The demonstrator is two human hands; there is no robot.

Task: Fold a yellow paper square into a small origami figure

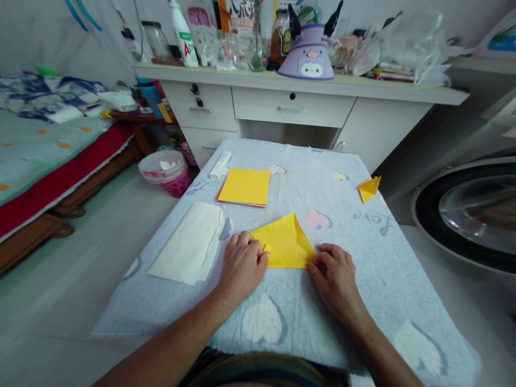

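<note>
A folded sheet of yellow paper (287,242) lies on the cloth-covered table (346,317), its top drawn to a point and a crease running down its right part. My left hand (244,263) is closed on its left edge, thumb and curled fingers pinching a small fold there. At the lower right corner, my right hand (334,271) has its thumb and fingertips closed on the paper's edge. Just beyond lies a stack of square coloured paper (245,186), yellow on top. To the left rests a folded white sheet (189,242).
A small folded yellow paper piece (369,188) sits near the table's right edge. Behind the stack is a narrow white box (220,164). A pink waste bin (173,174) stands on the floor at left, a washing machine (471,204) at right, and a white cabinet (278,102) behind.
</note>
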